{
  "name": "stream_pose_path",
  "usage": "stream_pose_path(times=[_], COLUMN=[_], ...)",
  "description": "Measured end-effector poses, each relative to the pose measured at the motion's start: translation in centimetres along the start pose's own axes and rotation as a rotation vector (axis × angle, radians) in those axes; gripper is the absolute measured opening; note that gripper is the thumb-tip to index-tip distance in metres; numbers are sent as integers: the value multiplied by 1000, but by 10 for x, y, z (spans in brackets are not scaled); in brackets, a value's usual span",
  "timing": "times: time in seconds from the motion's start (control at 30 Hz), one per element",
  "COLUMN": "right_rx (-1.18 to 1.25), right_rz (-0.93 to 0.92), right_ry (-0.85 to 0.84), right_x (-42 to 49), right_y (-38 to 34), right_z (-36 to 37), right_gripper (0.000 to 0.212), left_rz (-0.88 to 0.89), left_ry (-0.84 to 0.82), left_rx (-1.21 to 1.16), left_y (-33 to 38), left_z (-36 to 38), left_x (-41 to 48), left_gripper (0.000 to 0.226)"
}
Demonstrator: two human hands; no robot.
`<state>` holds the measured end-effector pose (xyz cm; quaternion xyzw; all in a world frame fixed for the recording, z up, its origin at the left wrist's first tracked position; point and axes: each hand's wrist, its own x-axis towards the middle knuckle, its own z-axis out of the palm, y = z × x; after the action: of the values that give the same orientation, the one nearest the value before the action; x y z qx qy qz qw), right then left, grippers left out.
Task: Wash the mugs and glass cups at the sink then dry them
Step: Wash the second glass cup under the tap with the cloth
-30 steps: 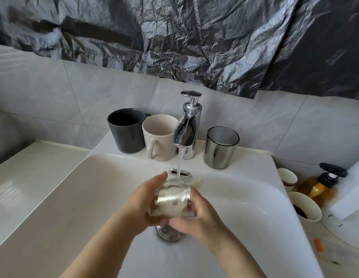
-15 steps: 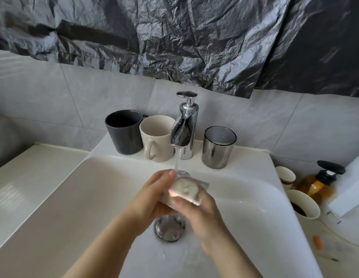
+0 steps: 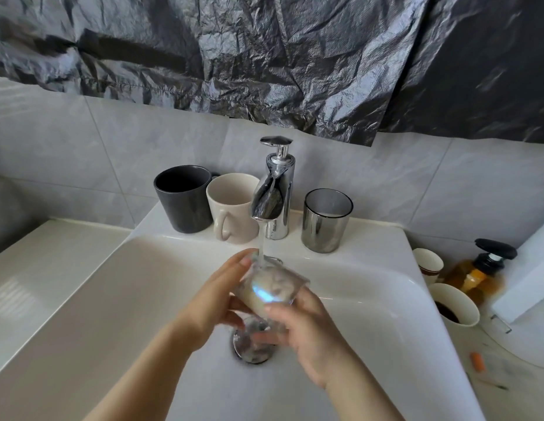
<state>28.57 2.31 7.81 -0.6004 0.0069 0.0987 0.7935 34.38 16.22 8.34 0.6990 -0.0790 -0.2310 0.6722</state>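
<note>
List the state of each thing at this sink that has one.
Chrome tap: running.
Clear glass cup: tilted under the stream, gripped by left hand and right hand.
Dark grey mug: upright on ledge.
Cream mug: upright on ledge.
Smoky mirrored glass cup: upright, right of tap.
White cup at right: dark liquid inside.

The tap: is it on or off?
On. A stream of water falls from the tap onto the glass.
</note>
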Motion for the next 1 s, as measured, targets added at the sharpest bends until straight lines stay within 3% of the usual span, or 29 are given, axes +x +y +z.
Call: stream_pose_path(times=[0.07, 0.13, 0.2, 0.27, 0.37, 0.47, 0.53, 0.57, 0.63, 0.7, 0.8, 0.87, 1.0], right_rx=[-346, -379, -43, 358, 503, 72, -329, -409, -291, 20, 381, 443, 96], right_rz=[-27, -12, 57, 128, 140, 43, -40, -62, -41, 32, 124, 176, 158], right_ry=[-2, -71, -109, -146, -147, -42, -14, -30, -50, -70, -89, 2, 368], right_x=[0, -3, -5, -7, -4, 2, 3, 2, 0, -1, -5, -7, -5], right_y=[9, 8, -3, -15, -17, -2, 7, 10, 8, 0, -15, -23, -19], right_z=[5, 11, 10, 7, 7, 6, 9, 11, 17, 15, 8, 7, 1], right_gripper=[47, 51, 48, 40, 31, 35, 48, 52, 52, 45, 35, 28, 10], left_rz=[-95, -28, 111, 227, 210, -30, -124, -114, -32, 80, 233, 233, 153], left_ry=[48, 162, 198, 189, 145, 10, 38, 86, 158, 192, 171, 146, 164], left_rx=[1, 67, 93, 177, 141, 2, -58, -62, -64, -29, 126, 161, 101], left_y=[4, 1, -4, -8, -5, 3, 5, 5, 3, 4, 2, 3, 3], left_z=[3, 6, 9, 8, 5, 3, 4, 6, 9, 10, 9, 11, 13], left_x=[-1, 0, 0, 2, 3, 0, -1, -1, 0, -1, -2, -4, -3], left_gripper=[41, 27, 23, 41, 38, 25, 26, 27, 20, 12, 28, 30, 14])
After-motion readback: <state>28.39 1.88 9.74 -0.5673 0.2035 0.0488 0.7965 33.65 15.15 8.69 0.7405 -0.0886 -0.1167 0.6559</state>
